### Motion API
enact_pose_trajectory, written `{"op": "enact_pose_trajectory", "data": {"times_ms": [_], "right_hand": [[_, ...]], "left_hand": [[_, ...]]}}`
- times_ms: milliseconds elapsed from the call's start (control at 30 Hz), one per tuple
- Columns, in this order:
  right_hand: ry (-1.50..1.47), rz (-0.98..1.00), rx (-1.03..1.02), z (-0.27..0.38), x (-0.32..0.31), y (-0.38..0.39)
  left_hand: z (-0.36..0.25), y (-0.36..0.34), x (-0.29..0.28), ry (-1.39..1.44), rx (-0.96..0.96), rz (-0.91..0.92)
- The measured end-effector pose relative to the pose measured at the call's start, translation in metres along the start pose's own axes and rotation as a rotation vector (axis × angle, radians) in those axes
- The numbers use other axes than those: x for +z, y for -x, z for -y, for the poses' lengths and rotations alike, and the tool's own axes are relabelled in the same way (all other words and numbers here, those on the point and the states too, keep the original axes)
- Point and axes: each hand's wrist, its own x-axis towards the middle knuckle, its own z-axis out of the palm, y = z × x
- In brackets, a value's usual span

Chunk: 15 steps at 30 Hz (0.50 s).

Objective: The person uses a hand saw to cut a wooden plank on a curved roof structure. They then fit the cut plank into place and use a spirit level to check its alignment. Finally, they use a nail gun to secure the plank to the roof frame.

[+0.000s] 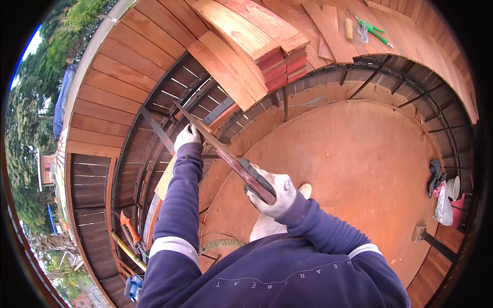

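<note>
A long, narrow wooden board runs slantwise in front of me, seen nearly edge-on, its far end tapering toward the dark metal frame. My right hand, in a white glove, is closed around its near end. Against that grip lies a dark strip along the board, whose kind I cannot make out. On the board's left side is my left hand, also gloved, with curled fingers at its edge; some fingertips are hidden. Beyond my hands, a stack of reddish boards rests on the curved wooden surface.
An orange-bodied power tool and a blue tool lie at the lower left, near a coiled green hose. At the far right are a green-handled tool and a wooden block. Bags hang by the right wall.
</note>
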Motion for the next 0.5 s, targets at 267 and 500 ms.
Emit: {"op": "enact_pose_trajectory", "data": {"times_ms": [267,500], "right_hand": [[0.106,0.189,0.171,0.028,-0.03,0.035],[-0.069,0.129,0.193,0.012,0.004,-0.01]], "left_hand": [[-0.012,0.011,-0.012,0.041,-0.014,0.016],[-0.016,0.013,-0.016,0.054,-0.025,0.019]]}}
